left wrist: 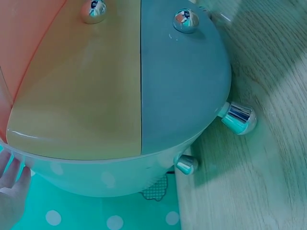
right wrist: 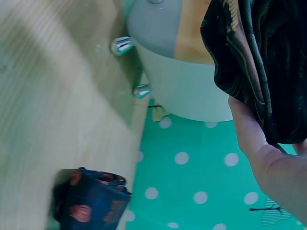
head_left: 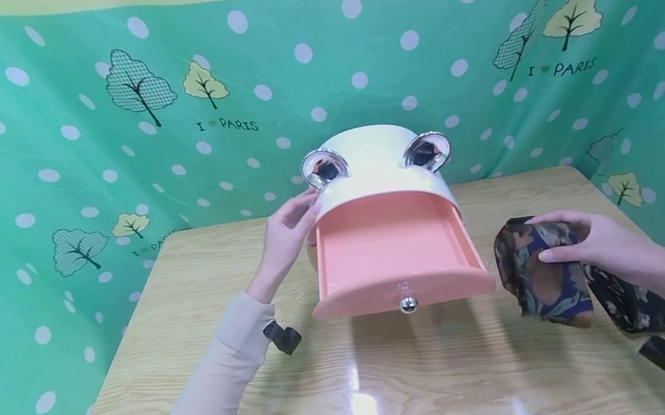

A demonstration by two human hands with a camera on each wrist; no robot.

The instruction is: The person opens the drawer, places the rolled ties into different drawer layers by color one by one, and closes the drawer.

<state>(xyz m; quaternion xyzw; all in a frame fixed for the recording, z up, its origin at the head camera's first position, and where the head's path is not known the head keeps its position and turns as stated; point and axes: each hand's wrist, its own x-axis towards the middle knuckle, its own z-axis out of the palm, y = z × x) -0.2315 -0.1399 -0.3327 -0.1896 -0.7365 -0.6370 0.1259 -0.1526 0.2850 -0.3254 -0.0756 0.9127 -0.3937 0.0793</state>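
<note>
A white rounded drawer cabinet [head_left: 371,151] with two silver-rimmed eye shapes stands at the back of the table. Its pink top drawer [head_left: 359,298] is pulled out, and no item shows inside. My left hand [head_left: 289,232] touches the cabinet's left side with extended fingers; in the left wrist view those fingers [left wrist: 12,175] lie along the white wall. To the right of the drawer, my right hand [head_left: 602,242] pinches a folded dark patterned cloth [head_left: 543,276] above the table. Another folded dark floral cloth [head_left: 630,299] lies on the table, partly hidden by the right arm.
Below the pink drawer are a closed yellow drawer [left wrist: 86,96] and a closed blue-grey drawer [left wrist: 187,81], each with a silver knob. Silver feet [left wrist: 240,120] support the cabinet. A green dotted curtain [head_left: 312,74] hangs behind the wooden table [head_left: 201,277].
</note>
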